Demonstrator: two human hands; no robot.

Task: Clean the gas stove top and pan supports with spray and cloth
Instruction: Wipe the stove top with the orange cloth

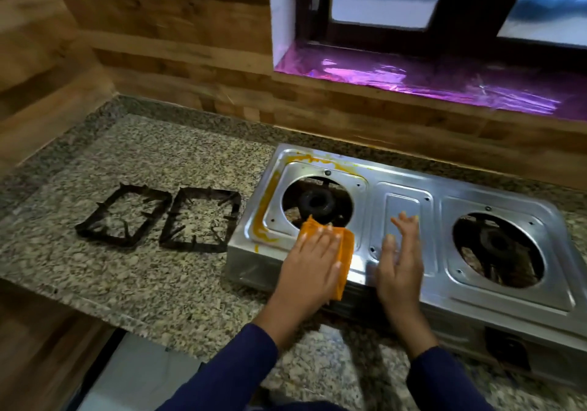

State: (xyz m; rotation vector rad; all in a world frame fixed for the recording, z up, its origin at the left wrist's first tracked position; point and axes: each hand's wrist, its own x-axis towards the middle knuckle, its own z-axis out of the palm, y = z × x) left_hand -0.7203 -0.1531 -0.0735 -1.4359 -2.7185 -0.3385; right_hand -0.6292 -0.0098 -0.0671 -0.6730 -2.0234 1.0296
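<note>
In the head view, the left hand [313, 258] pressed flat, fingers straight and together, on a folded orange cloth [347, 245] at the front left of the stainless-steel two-burner gas stove [409, 188]. The right hand [400, 261], fingers spread, lay over the stove's middle panel. Two black square metal pan supports [193, 246] lay left of the stove.

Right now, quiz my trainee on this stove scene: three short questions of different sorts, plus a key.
1. True or false: both pan supports lie on the countertop, off the stove.
2. The left hand presses the orange cloth; the right hand rests on: A) the stove B) a pan support C) the countertop.
3. Fill in: yellow residue smears the stove's ___ end.
Key: 1 true; 2 A; 3 left.
</note>
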